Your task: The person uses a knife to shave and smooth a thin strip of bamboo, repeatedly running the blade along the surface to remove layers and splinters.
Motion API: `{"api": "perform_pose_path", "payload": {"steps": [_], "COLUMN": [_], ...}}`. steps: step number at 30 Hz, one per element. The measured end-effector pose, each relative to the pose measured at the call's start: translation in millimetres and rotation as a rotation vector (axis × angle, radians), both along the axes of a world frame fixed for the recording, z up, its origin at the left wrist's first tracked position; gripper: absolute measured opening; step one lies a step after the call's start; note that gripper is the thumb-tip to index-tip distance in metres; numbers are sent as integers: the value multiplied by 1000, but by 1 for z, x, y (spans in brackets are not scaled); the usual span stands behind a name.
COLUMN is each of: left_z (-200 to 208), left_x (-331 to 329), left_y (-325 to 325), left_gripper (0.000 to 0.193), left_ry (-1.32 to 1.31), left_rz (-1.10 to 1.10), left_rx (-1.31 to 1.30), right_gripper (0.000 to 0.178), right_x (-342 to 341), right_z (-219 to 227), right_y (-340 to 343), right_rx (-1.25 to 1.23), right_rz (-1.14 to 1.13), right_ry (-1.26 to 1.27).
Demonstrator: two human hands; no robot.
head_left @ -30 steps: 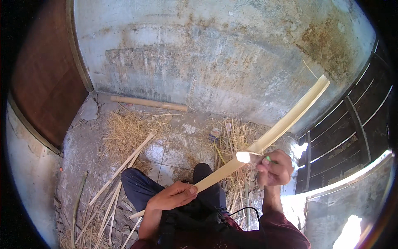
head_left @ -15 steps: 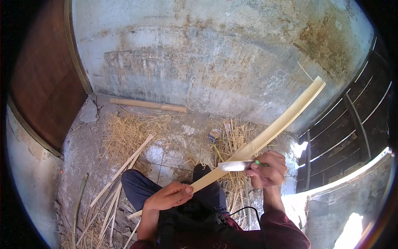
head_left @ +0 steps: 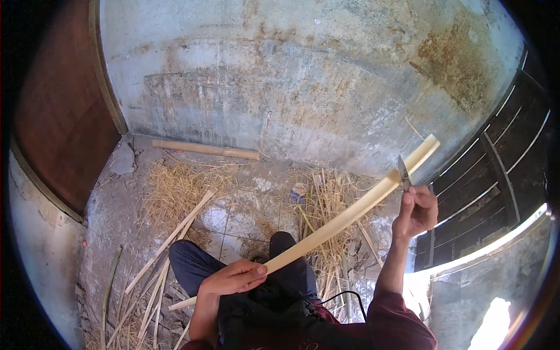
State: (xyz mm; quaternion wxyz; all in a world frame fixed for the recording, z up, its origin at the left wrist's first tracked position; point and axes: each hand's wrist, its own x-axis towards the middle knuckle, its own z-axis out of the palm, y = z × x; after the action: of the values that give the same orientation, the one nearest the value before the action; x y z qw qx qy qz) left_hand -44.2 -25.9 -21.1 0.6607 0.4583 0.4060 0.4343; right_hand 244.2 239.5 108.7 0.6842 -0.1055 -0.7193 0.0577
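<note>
Two hands work one long bamboo strip, which runs on a slant from low by the lap up toward the upper right, its pale face turned to the camera. The left hand has its fingers wrapped shut around the strip's lower part, thumb lying along the top, above the dark trousers. A short tail of the strip sticks out past this hand toward the lower left. The right hand is raised near the strip's far end, fingers curled tight on the handle of a knife; the blade stands upright and meets the strip's edge just short of its tip. On the floor, straw lies in loose heaps to the left and right of the legs, and several thin splints lie fanned out beside the left knee. A thicker bamboo pole rests along the foot of the stained wall. A brown door stands at left, and a dark barred gate at right.
</note>
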Motion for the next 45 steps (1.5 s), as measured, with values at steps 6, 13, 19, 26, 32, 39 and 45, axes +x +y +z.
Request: {"api": "perform_pose_path", "payload": {"steps": [6, 13, 19, 26, 32, 39, 45], "left_z": [0, -4, -10, -4, 5, 32, 57], "left_x": [1, 2, 6, 11, 6, 22, 36], "left_y": [4, 6, 7, 11, 11, 24, 52], "left_gripper": [59, 57, 54, 50, 42, 25, 24], "left_ry": [162, 282, 374, 415, 467, 529, 445], "left_rz": [148, 237, 319, 347, 256, 531, 438], "left_rx": [57, 79, 129, 140, 126, 390, 403], "right_gripper": [28, 40, 53, 54, 37, 30, 29], "right_x": [-11, -28, -35, -44, -56, -57, -61], "right_z": [-17, 0, 0, -14, -12, -9, -7], "right_y": [-20, -29, -34, -41, -42, -54, -66], "right_rx": [-407, -549, -694, -754, -896, -927, -925], "right_rz": [119, 185, 258, 342, 327, 358, 383], "right_ry": [-44, -77, -159, -184, -180, -209, -223]}}
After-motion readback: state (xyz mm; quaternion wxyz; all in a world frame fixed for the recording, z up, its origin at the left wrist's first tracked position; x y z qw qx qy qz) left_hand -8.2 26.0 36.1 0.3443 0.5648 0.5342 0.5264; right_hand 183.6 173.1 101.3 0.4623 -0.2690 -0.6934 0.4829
